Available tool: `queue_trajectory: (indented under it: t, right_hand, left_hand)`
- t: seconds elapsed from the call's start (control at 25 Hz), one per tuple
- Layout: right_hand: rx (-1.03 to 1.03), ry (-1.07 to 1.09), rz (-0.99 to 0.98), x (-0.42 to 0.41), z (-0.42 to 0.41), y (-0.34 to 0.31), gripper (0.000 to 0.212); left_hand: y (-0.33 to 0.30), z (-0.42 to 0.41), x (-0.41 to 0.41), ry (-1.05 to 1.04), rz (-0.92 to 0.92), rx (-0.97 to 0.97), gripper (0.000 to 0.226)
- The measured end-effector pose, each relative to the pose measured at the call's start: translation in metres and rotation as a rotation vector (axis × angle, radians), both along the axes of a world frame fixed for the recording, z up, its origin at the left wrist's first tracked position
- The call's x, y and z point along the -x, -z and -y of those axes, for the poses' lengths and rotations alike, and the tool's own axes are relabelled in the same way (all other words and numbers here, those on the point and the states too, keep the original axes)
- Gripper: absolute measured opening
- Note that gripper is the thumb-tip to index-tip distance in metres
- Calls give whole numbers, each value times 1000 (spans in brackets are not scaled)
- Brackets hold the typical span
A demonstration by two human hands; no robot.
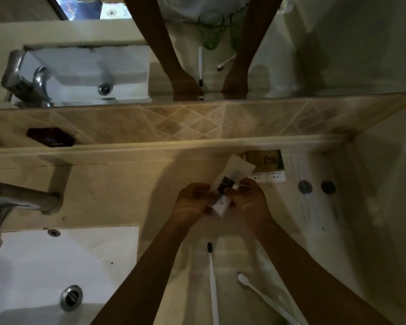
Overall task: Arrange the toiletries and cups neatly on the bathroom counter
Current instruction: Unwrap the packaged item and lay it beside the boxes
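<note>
Both hands meet at centre frame, above the counter [117,184] and just short of the back ledge. The left hand [192,202] and right hand [251,200] pinch one small packet [223,198] between them, fingers pressed onto its lower end from either side. Judged purpose: to straighten or square the packet before setting it down with the other toiletries.

The packet is a thin white sachet or wrapper with a dark block near its middle; its upper end fans out pale and crumpled toward the box [267,165] against the ledge. Contents cannot be read; the view is blurred.

Lower centre, two white toothbrushes lie loose on the counter: one [211,277] with a dark head, roughly upright in frame, the other [263,296] angled to the lower right. They are apart and not parallel, so not yet arranged. The sink [45,266] occupies lower left. The green cups show only in the mirror [338,43], top centre.
</note>
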State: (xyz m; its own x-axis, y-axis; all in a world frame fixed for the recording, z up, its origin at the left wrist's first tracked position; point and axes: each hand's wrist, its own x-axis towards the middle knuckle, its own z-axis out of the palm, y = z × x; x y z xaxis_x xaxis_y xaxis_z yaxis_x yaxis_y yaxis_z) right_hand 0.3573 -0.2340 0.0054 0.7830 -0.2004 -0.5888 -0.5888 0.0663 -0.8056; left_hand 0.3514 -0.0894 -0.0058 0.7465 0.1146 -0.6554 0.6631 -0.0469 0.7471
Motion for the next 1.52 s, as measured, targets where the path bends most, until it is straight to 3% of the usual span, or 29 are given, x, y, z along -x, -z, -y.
queue_trajectory:
  t: [0.2,0.28,0.36,0.44,0.52,0.6,0.64,0.76,0.84,0.88,1.0,1.04,1.12,1.2,1.28,1.32,1.36,1.44,1.52]
  right_hand:
    - [-274,-24,-20,19,7,-14,23]
    - [-242,-87,-28,26,15,-17,19]
    - [-4,-103,89,27,26,-17,12]
    - [217,-211,354,27,32,-15,11]
    - [468,-406,593,25,32,-14,19]
    - [694,-553,640,24,30,-10,32]
    - [747,-610,636,26,30,-8,34]
    - [818,-710,776,33,30,1,25]
    - [752,-595,750,36,32,7,24]
    - [640,-479,657,36,33,8,24]
    - [-25,-161,240,28,31,5,28]
    - [-64,-159,164,22,30,6,26]
    - [93,-296,89,12,22,10,20]
    - [209,-261,8,2,15,16,10]
    - [380,-234,51,-1,16,26,13]
    - [467,-258,87,-2,18,27,15]
    - [526,-292,110,-1,19,27,17]
    - [690,-373,124,8,20,27,29]
    - [929,-457,175,23,20,27,43]
  left_hand:
    - [0,-16,24,-86,87,169,13]
    - [-3,-22,21,-65,135,170,9]
    - [-3,-19,14,-29,180,109,12]
    - [-4,-9,6,-91,186,59,12]
    - [-7,1,-4,-247,57,209,13]
    - [-8,9,-13,-316,-104,393,23]
    - [-6,12,-15,-322,-149,395,23]
    - [4,19,-16,-286,-117,266,10]
    - [9,18,-15,-252,-68,226,6]
    - [11,16,-15,-248,-51,207,6]
    - [15,15,-17,-166,-3,57,8]
    - [15,16,-19,-129,7,21,9]
    - [12,19,-24,-49,21,-44,9]
    - [14,21,-34,82,67,-194,15]
    - [13,23,-40,186,154,-395,4]
    - [11,24,-38,204,213,-488,15]
    - [15,25,-34,209,288,-548,27]
    - [14,25,-17,298,548,-707,26]
    - [18,22,1,539,844,-825,26]
